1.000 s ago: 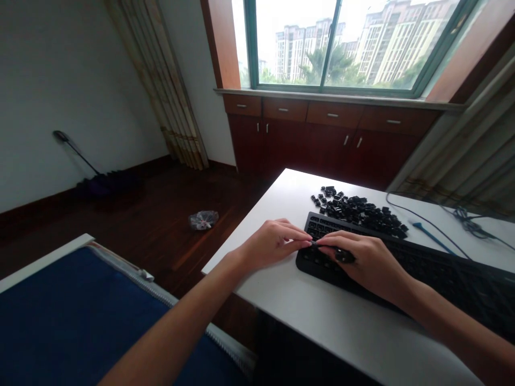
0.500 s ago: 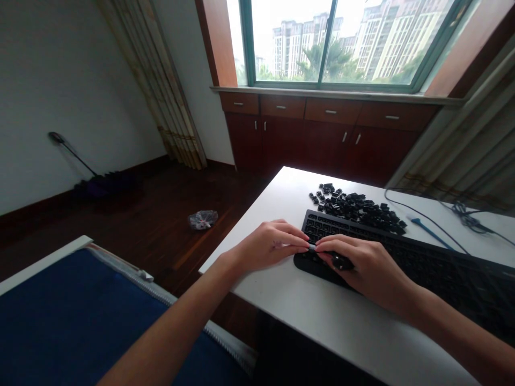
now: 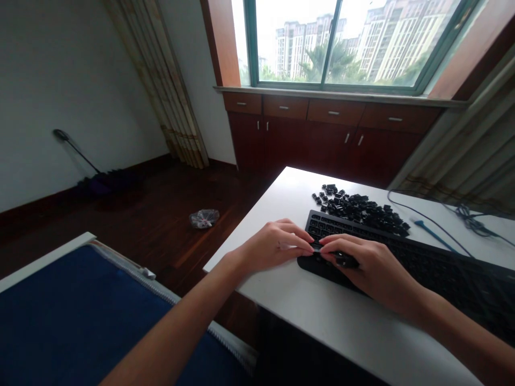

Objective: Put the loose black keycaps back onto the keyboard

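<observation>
A black keyboard (image 3: 402,257), its keycaps off over much of the part I can see, lies across the white table. At its left end my left hand (image 3: 277,244) reaches in, thumb and fingers closed toward a small greyish piece (image 3: 317,250) at the fingertips. My right hand (image 3: 368,262) meets it from the other side, its thumb and index finger pinched at the same piece. Under the right hand's curled fingers shows a small dark object (image 3: 346,260), whose kind I cannot make out. Behind the keyboard a pile of loose black keycaps (image 3: 362,209) is heaped.
A blue stick-like tool (image 3: 434,236) and a dark cable (image 3: 469,214) lie at the table's right. The table's (image 3: 277,292) left edge is close to my left forearm. Below are a blue padded surface (image 3: 80,321) and a clear plastic bag (image 3: 204,219) on the floor.
The view has shifted slightly, so everything sits a little further right. Both hands stay at the keyboard's left end, with the greyish piece showing less between the fingertips.
</observation>
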Demonstrator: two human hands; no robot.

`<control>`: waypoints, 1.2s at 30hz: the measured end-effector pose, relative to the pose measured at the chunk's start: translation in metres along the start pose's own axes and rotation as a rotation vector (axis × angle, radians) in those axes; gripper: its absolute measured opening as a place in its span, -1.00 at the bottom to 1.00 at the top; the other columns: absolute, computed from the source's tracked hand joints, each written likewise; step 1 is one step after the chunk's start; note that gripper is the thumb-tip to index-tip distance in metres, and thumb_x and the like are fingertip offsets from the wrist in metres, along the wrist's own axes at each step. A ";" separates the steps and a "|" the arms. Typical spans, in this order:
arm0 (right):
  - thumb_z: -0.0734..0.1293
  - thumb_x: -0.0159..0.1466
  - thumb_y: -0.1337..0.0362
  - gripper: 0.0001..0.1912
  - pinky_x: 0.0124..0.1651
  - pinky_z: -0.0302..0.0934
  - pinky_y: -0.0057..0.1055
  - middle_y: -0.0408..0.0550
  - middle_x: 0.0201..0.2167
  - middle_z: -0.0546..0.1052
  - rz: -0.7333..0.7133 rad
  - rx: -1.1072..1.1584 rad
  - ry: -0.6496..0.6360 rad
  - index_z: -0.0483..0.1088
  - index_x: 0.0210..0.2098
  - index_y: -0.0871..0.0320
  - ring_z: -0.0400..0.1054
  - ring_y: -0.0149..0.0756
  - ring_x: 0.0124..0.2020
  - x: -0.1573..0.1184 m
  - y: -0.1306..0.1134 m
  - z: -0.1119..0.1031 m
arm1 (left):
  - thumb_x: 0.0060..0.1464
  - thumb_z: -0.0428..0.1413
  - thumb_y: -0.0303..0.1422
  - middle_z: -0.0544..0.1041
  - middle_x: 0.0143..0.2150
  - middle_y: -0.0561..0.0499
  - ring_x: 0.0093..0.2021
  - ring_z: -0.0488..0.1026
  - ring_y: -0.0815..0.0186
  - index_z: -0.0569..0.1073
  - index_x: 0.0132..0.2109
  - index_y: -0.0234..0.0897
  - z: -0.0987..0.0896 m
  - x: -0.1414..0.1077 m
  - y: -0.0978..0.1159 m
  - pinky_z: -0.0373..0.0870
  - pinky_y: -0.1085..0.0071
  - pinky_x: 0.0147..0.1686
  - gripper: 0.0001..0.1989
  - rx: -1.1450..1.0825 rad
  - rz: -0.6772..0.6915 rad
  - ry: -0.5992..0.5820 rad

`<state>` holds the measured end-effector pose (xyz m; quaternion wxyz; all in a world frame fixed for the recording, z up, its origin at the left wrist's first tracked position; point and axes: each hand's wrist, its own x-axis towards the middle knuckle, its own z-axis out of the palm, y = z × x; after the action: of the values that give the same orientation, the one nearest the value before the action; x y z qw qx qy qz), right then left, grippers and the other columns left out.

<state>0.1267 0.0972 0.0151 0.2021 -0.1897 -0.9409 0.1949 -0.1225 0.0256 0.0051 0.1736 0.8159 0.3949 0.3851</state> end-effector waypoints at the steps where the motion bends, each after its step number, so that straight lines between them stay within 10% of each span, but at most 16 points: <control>1: 0.29 0.33 0.41 -0.75 -0.03 0.41 -0.29 -0.10 0.04 0.57 -0.003 0.005 0.002 0.48 -0.08 -0.01 0.52 -0.21 -0.05 0.000 -0.001 0.000 | 0.24 0.18 -0.38 0.64 -0.07 -0.08 -0.07 0.53 0.27 0.64 -0.10 -0.17 0.000 0.000 0.000 0.49 0.33 -0.03 -0.84 0.006 0.002 -0.004; 28: 0.29 0.38 0.30 -0.79 -0.06 0.40 -0.29 -0.08 0.05 0.56 -0.011 -0.099 0.048 0.48 -0.04 0.00 0.53 -0.19 -0.10 0.003 -0.004 0.002 | 0.24 0.17 -0.40 0.64 -0.04 -0.13 -0.05 0.57 0.25 0.64 -0.06 -0.22 -0.001 0.003 -0.011 0.51 0.33 -0.01 -0.82 -0.012 0.009 -0.014; 31: 0.33 0.36 0.18 -0.88 -0.16 0.36 -0.31 -0.06 -0.17 0.60 0.044 -0.011 0.231 0.48 -0.18 0.05 0.50 -0.22 -0.24 0.010 -0.012 -0.007 | 0.24 0.17 -0.38 0.64 -0.04 -0.12 -0.05 0.56 0.26 0.60 -0.01 -0.24 -0.001 0.001 -0.008 0.51 0.33 -0.01 -0.80 -0.029 -0.029 -0.007; 36: 0.32 0.37 0.07 -0.50 -0.57 0.02 -0.40 -0.23 -0.70 0.23 0.239 0.622 0.428 0.18 -0.64 0.09 0.09 -0.43 -0.65 0.036 -0.028 -0.012 | 0.33 0.05 -0.35 0.59 -0.05 -0.12 -0.09 0.53 0.29 0.55 0.02 -0.27 -0.001 0.000 -0.003 0.49 0.36 -0.09 -0.77 0.072 -0.097 0.118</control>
<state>0.0938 0.0927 0.0486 0.4173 -0.2636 -0.7448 0.4490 -0.1252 0.0276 0.0043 0.1390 0.7772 0.4573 0.4092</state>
